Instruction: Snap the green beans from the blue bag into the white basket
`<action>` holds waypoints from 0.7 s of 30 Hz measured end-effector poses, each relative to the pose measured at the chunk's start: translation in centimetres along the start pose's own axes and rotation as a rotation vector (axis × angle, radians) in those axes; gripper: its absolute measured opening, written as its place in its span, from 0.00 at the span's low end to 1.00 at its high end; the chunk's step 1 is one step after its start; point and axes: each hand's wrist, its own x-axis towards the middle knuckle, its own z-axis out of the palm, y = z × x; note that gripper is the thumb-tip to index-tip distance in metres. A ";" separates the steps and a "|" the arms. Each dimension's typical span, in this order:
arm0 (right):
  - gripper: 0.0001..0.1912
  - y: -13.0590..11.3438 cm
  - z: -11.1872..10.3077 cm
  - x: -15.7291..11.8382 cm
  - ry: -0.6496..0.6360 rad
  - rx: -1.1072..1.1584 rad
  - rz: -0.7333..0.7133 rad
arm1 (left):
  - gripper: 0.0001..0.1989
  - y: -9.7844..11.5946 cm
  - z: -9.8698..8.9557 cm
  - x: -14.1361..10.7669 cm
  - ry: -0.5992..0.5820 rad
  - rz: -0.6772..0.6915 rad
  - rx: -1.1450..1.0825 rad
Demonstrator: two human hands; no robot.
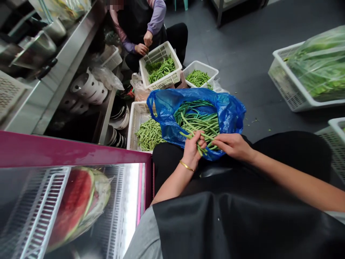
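Observation:
Several long green beans are bunched in my left hand, whose fingers are wrapped round them; a gold bangle circles that wrist. My right hand pinches the end of one bean just to the right of my left hand. Both hands are over the near edge of a blue plastic bag, which is open and full of long green beans. Left of the bag, a white basket holds short bean pieces, partly hidden by the bag.
Across from me a seated person works over a tilted white basket of beans. Another bean basket stands behind the bag. A basket of bagged greens is at right. A glass-topped case with watermelon borders my left.

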 end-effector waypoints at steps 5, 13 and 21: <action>0.17 0.2 -4.4 -3.6 0.006 0.110 0.160 | 0.16 0.0 -0.4 -0.9 -0.090 0.002 0.014; 0.25 3.4 -4.7 0.5 -0.200 0.583 0.455 | 0.14 0.9 -0.8 -3.3 -0.472 -0.156 0.530; 0.11 -1.3 -2.4 -0.1 0.230 0.344 0.131 | 0.11 -0.4 -2.1 -1.2 -0.077 -0.061 0.303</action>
